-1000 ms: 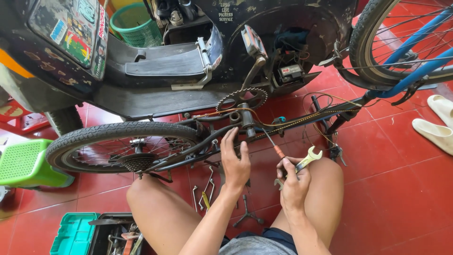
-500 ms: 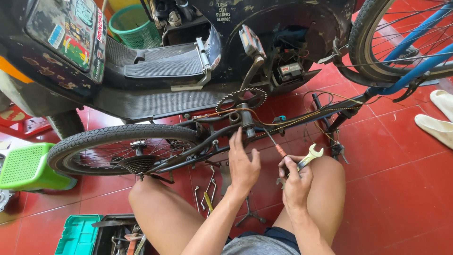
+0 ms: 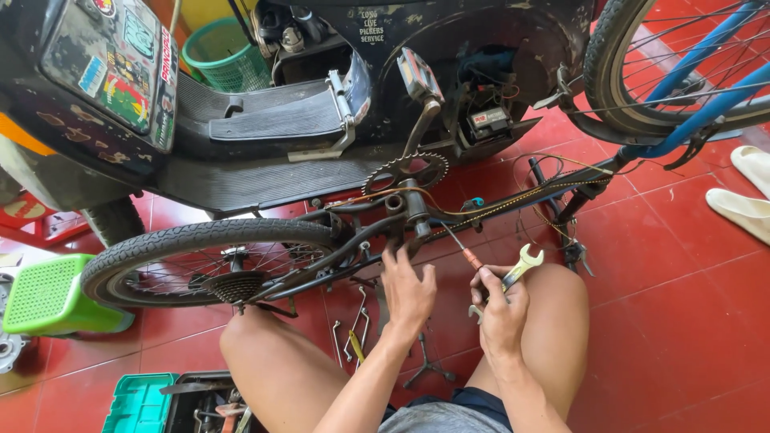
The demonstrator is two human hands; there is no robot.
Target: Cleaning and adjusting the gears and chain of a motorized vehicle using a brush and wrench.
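Observation:
A black bicycle frame (image 3: 513, 204) lies on its side across my bare knees, crank and chainring (image 3: 405, 170) pointing up. My left hand (image 3: 407, 290) rests with spread fingers against the frame just below the crank. My right hand (image 3: 499, 309) is closed around a silver open-ended wrench (image 3: 523, 265) and a thin screwdriver with a reddish handle (image 3: 464, 250), whose tip points up-left toward the bottom bracket. The rear wheel (image 3: 204, 255) with its sprocket cluster lies to the left.
A dark scooter (image 3: 265, 120) stands right behind the bicycle. A blue bicycle's wheel (image 3: 674, 64) is at top right, white slippers (image 3: 742, 208) at the right. Loose wrenches (image 3: 353, 333) lie on the red tiles between my legs; a green toolbox (image 3: 140, 405) and green stool (image 3: 48, 297) sit left.
My left hand has slid slightly along the frame toward the crank. My right hand has stayed put with the wrench and screwdriver. The view has shifted a little.

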